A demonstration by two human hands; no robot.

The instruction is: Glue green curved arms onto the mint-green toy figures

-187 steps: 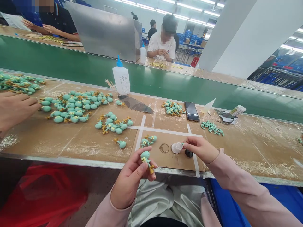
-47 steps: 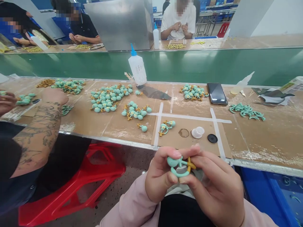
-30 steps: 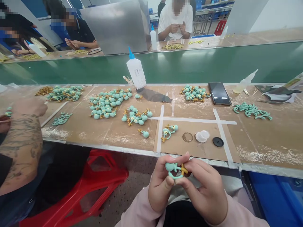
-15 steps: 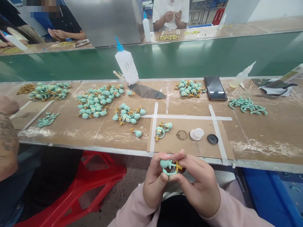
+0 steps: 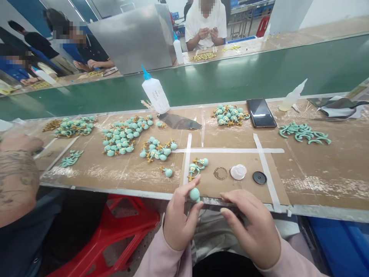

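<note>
"Where's the figure (image 5: 195,194)?"
"Pinched in the left hand (image 5: 179,221), by the worktop (image 5: 115,173); its long axis is hard to judge."
"The right hand (image 5: 255,227)?"
"Apart, to its right, grip spread and bare."

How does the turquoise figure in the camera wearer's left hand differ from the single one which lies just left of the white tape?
The held figure is up in the left hand; the lone figure lies on the brown tabletop. The held figure shows almost only its round head, no brown; the lone figure shows a brown part beside its head. Both have a smooth, rounded turquoise head.
</note>
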